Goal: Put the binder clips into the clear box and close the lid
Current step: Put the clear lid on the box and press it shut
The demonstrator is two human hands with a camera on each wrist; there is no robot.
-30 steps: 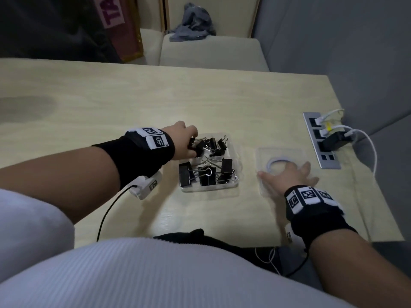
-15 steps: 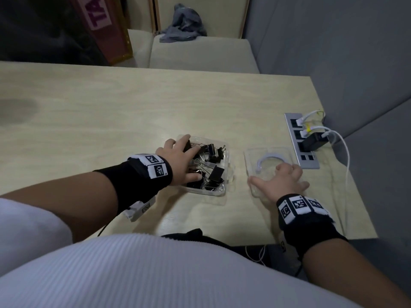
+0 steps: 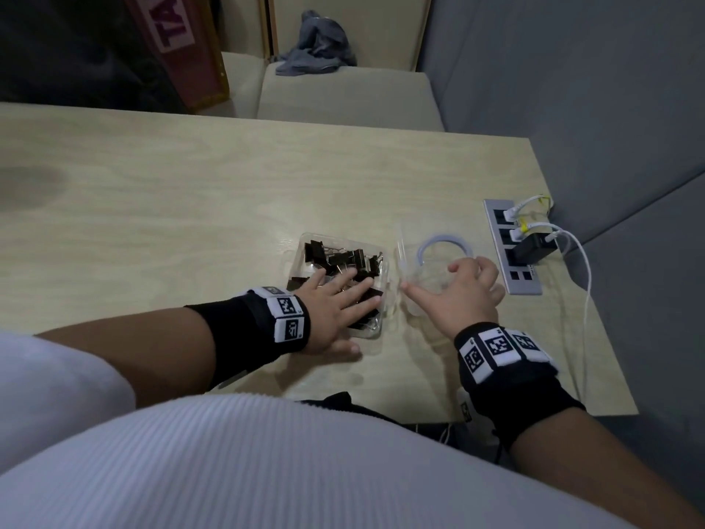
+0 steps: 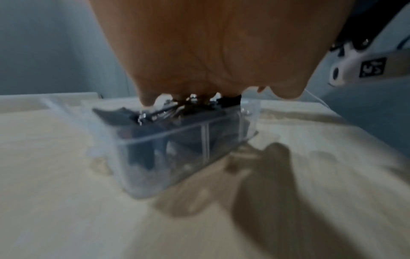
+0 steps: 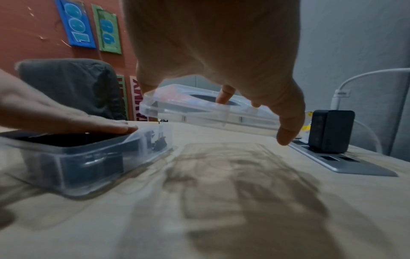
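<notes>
The clear box [image 3: 305,240] stands on the wooden table, holding several black binder clips [image 3: 335,257]. My left hand [image 3: 343,295] lies flat over the clips with straight fingers and presses them down. In the left wrist view the palm sits just above the box [image 4: 182,157] and the clips [image 4: 159,113]. Right of the box, my right hand [image 3: 465,295] grips the clear lid [image 3: 412,253]. The right wrist view shows the lid [image 5: 199,108] lifted off the table and tilted, beside the box [image 5: 93,161], with thumb and fingers curled round its edges.
A grey power strip [image 3: 511,246] with a black charger [image 5: 330,131] and white cables lies close to the table's right edge, just beyond my right hand. A chair with a grey cloth [image 3: 316,43] stands behind the table. Bare tabletop stretches to the left and far side.
My left hand went from holding a clip at the box's edge to lying flat on the clips. My right hand, which rested on the lid, has lifted it off the table.
</notes>
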